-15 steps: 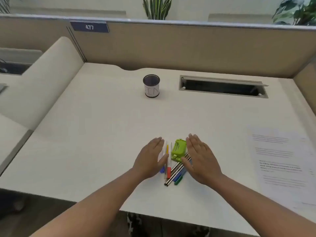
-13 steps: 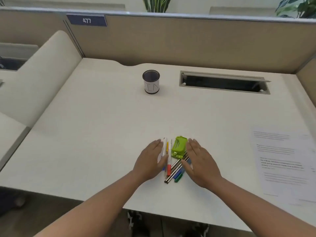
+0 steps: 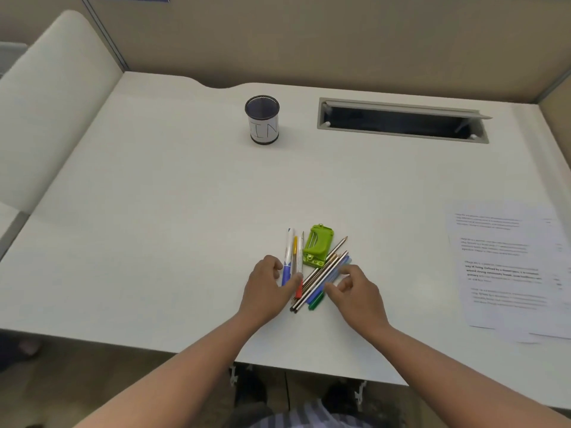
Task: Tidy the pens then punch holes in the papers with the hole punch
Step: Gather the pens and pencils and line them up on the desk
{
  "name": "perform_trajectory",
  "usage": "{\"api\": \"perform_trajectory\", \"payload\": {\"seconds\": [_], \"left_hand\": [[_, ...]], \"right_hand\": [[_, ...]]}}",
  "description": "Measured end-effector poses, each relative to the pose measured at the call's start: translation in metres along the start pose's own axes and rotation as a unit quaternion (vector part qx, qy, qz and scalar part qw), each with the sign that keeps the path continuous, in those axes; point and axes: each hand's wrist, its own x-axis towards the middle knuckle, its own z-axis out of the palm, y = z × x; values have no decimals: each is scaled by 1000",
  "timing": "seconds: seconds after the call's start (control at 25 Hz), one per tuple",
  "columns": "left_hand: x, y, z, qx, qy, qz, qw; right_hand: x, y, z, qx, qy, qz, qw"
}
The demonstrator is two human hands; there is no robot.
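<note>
Several pens and pencils [image 3: 319, 278] lie in a loose pile near the desk's front edge. A small green hole punch [image 3: 318, 245] rests on the far end of the pile. My left hand [image 3: 268, 288] presses against the left side of the pile, fingers curled around the blue and red pens. My right hand [image 3: 355, 288] touches the right side, fingertips on the blue and green pens. Neither hand has lifted anything. A dark mesh pen cup [image 3: 262, 120] with a white label stands empty at the back. Printed papers [image 3: 506, 270] lie at the right.
A cable slot [image 3: 401, 122] with its lid raised is set into the white desk [image 3: 154, 211] at the back right. Beige partition walls enclose the desk behind and on the right. A pale curved divider [image 3: 52, 97] rises on the left.
Both hands have slid back toward me and curled their fingers in against the pens. The camera has tilted further down over the desk.
</note>
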Motion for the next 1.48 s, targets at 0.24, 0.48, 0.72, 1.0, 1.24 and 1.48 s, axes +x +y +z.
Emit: {"api": "perform_trajectory", "payload": {"seconds": [0.24,0.48,0.72,1.0,1.24,1.48], "left_hand": [[2,12,-3,59,-59,-33,996],[12,16,-2,108,-54,-33,992],[18,12,-8,86,-63,-46,993],[35,24,-12,209,-60,-46,975],[44,32,-20,277,-79,-43,957],[54,37,-25,248,-79,-42,965]], "right_hand": [[11,-5,-2,-9,-20,100,995],[14,-12,-3,-41,-46,113,992],[15,-11,-8,10,-60,132,989],[17,-9,-11,47,-57,140,987],[21,-6,-11,72,-60,155,983],[24,-7,-12,76,-63,162,982]]}}
